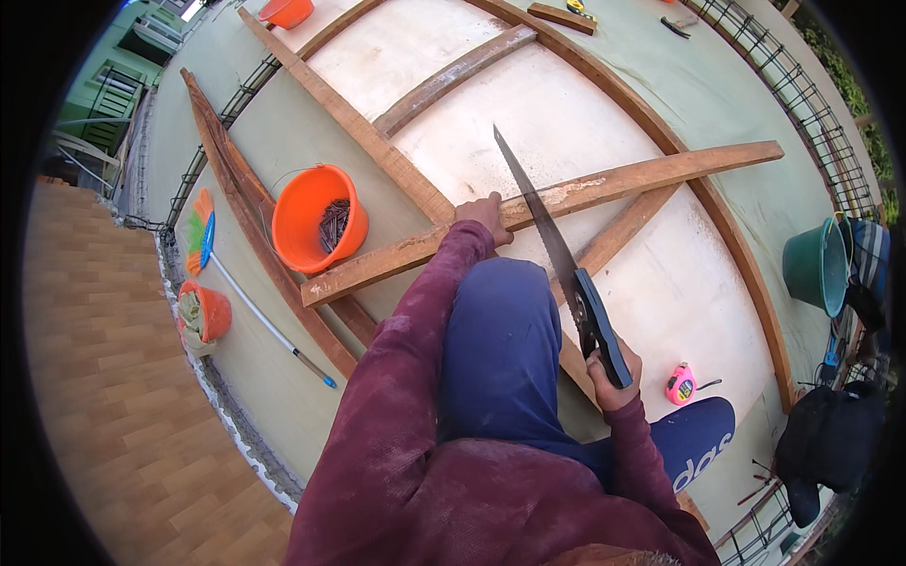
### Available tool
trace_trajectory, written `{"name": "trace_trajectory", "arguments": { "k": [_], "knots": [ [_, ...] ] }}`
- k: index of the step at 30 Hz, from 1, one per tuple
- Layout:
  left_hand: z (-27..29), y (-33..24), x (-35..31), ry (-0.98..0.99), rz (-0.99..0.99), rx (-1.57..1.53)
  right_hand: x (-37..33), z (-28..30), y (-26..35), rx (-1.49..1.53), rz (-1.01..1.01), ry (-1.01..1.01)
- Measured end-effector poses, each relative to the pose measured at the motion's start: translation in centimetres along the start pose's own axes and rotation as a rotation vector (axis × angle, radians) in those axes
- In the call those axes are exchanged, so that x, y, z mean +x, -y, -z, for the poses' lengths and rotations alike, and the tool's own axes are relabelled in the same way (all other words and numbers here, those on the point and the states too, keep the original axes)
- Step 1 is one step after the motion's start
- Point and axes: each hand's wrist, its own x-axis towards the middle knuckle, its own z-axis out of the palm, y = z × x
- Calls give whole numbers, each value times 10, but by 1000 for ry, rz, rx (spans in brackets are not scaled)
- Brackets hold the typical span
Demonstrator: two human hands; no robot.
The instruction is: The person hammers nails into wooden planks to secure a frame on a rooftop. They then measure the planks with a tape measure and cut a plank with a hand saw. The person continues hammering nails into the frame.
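Note:
A long wooden beam (pixel 651 177) lies slantwise across a timber frame with a white panel under it. My left hand (pixel 483 219) is closed over the beam's near edge, left of the saw. In my right hand (pixel 615 374) is the dark handle of a handsaw (pixel 540 209), its blade pointing up and away. The blade passes across the beam just right of my left hand; whether its teeth touch the wood I cannot tell. Close by my right hand, a pink tape measure (pixel 679 384) rests on the white panel (pixel 628 292). My bent knee sits right below the beam.
An orange bucket (pixel 288 226) holding nails stands by the beam's left end. Loose planks (pixel 241 189), a broom (pixel 264 307) and a smaller orange bucket (pixel 215 311) lie further left. At right are a green bucket (pixel 813 266), a black bag (pixel 826 443) and rebar cages (pixel 802 94).

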Motion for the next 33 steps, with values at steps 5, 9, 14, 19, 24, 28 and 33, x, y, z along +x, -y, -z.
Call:
{"name": "trace_trajectory", "arguments": {
  "k": [5,9,14,19,24,28,33],
  "knots": [
    [6,-14,-2,-5,6,3,-118,55,41,-295,18,-9],
    [6,-10,-5,-30,3,-7,-56,32,27,-49,-36,-5],
    [17,-14,2,-50,5,21,16,-3,-5,-86,147,-20],
    [4,-6,-5,7,21,4,-125,56,52,-278,-109,34],
    [4,-17,-2,-22,16,57,-51,41,24,-59,-40,12],
    [3,-18,-1,-23,23,39,11,1,14,-19,68,-49],
    [1,-13,5,9,45,97,-92,43,36,-70,-32,-31]
  ]
}}
